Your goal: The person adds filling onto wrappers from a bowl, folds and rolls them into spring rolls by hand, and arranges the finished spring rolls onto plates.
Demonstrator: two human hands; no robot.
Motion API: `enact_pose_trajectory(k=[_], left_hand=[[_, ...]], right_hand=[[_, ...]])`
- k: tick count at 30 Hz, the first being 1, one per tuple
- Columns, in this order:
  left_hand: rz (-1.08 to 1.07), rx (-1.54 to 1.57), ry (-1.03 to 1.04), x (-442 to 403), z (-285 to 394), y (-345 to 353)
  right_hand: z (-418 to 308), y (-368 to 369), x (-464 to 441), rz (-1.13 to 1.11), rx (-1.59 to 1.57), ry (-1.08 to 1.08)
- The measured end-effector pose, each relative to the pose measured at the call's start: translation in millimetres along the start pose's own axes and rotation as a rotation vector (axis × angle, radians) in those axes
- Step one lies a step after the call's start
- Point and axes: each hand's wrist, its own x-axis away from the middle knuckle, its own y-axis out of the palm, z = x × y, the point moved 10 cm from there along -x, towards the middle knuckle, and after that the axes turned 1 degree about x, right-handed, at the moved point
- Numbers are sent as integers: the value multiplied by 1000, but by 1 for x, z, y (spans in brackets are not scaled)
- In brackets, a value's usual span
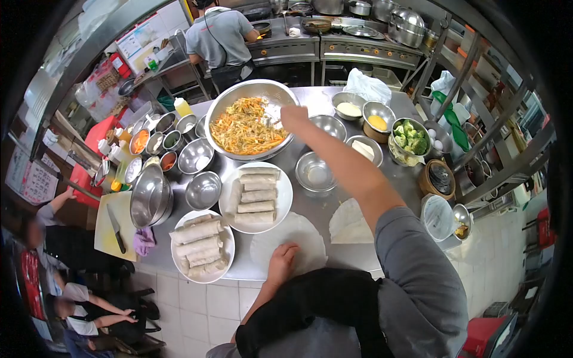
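- Dark apron (298, 304) lies nearest; lower edge cut off.
- Left grip (284, 261) rests loosely curled on the thin round sheet (307, 235), near edge of the table (346, 256); keep pressure light to avoid tearing. Pinching: cannot tell.
- Right grip (293, 119) is clenched over the steel bowl (272, 94)'s right rim; scoop the shredded mix (246, 128) evenly. Fist hides anything held.
- Person (219, 39) at the stove (370, 51): front hidden.

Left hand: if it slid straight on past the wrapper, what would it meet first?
Beyond the wrapper, the left hand would probably meet the steel bowl just ahead; its curled fingers leave the exact line uncertain.
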Motion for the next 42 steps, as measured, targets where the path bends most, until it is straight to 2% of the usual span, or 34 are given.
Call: enact_pose_trajectory(k=[2,5,8,11,14,17,21,22,25,26,29,30,33,34,37,38,42], left_hand=[[-41,25,-2,-1,-9,5],[-66,38,-8,-3,-13,3],[-95,33,-24,-6,-18,1],[-94,36,-32,-9,-22,0],[-101,49,-13,-9,-23,4],[-125,57,-21,-10,-22,5],[-129,59,-16,-10,-23,8],[-128,60,-12,-10,-22,8],[-131,54,-4,-12,-19,7],[-131,51,-4,-13,-18,6],[-125,51,-4,-11,-18,6],[-124,54,-6,-11,-18,7],[-127,62,-5,-11,-16,8],[-132,63,-4,-12,-16,9],[-141,74,6,-14,-14,10],[-143,78,10,-16,-13,9],[-141,76,9,-16,-12,6]], right_hand=[[-3,-27,-15,69,144,-123],[-17,-26,-27,28,-53,-327],[-17,-2,-25,-116,177,-327],[-6,14,-42,-45,245,-313],[-20,-9,-31,363,275,-524],[-18,-39,-30,450,233,-531],[-17,-32,-28,185,212,-585],[-11,-16,-31,118,230,-534],[-2,-15,-34,215,334,-427],[8,-9,-43,135,325,-345],[40,-23,-53,-43,-11,0],[51,-20,-62,-48,-66,34],[53,-11,-69,-32,-84,-119],[50,-16,-63,94,-37,-152],[26,-14,-36,220,238,-203],[12,-31,-18,242,220,-224],[3,-16,-15,130,205,-126]])
